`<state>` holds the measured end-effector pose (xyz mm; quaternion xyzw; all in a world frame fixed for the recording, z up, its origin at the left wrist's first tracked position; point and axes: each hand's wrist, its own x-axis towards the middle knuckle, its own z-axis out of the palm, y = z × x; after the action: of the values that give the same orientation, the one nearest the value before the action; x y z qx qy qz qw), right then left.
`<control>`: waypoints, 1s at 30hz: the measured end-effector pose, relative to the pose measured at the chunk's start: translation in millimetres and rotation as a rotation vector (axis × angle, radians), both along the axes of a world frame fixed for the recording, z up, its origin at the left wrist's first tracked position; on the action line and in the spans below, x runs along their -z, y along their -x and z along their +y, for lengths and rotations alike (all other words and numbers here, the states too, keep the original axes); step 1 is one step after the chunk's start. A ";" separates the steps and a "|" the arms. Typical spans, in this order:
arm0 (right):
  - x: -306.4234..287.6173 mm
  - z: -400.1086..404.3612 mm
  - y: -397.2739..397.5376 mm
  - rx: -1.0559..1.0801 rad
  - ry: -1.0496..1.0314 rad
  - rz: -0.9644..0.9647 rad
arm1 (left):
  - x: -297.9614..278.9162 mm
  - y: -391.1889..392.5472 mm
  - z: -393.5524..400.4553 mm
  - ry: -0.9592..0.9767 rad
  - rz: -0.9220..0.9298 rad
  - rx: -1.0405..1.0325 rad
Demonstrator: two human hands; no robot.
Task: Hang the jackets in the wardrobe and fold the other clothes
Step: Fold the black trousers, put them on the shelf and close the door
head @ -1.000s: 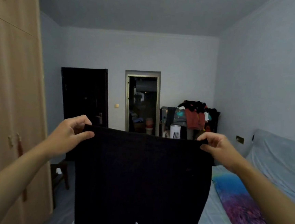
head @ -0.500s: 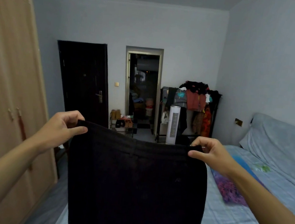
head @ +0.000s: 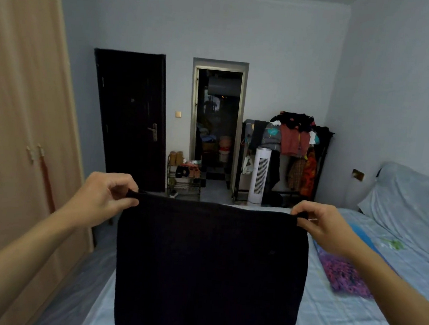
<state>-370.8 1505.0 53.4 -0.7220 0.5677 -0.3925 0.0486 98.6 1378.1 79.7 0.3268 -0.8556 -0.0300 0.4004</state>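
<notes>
A pair of black trousers [head: 209, 265] hangs spread out in front of me over the bed [head: 336, 323], waistband uppermost and pulled flat. My left hand [head: 106, 199] pinches the waistband's left corner between thumb and curled fingers. My right hand [head: 316, 225] pinches the right corner the same way. The two legs hang down and run out of the frame at the bottom. The wooden wardrobe [head: 17, 119] stands along the left with its doors closed.
A purple and blue patterned cloth [head: 346, 275] lies on the bed to the right. At the far wall stand a dark door [head: 131, 118], an open doorway [head: 216, 126], a shoe rack [head: 183, 175], a white tower fan [head: 259, 176] and a loaded clothes rack [head: 292, 148].
My view has tilted downward, so the room sits higher in the frame. Both hands have lowered the trousers towards the bed, still pinching the waistband corners.
</notes>
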 end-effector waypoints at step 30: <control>5.0 -15.5 -159.8 0.159 0.127 -0.529 | 7.6 158.4 84.3 -0.270 0.354 -0.126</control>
<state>-211.1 1489.5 48.4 -0.5491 0.5645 -0.6047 0.1189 -59.8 1462.5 72.1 0.4199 -0.7382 -0.1758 0.4979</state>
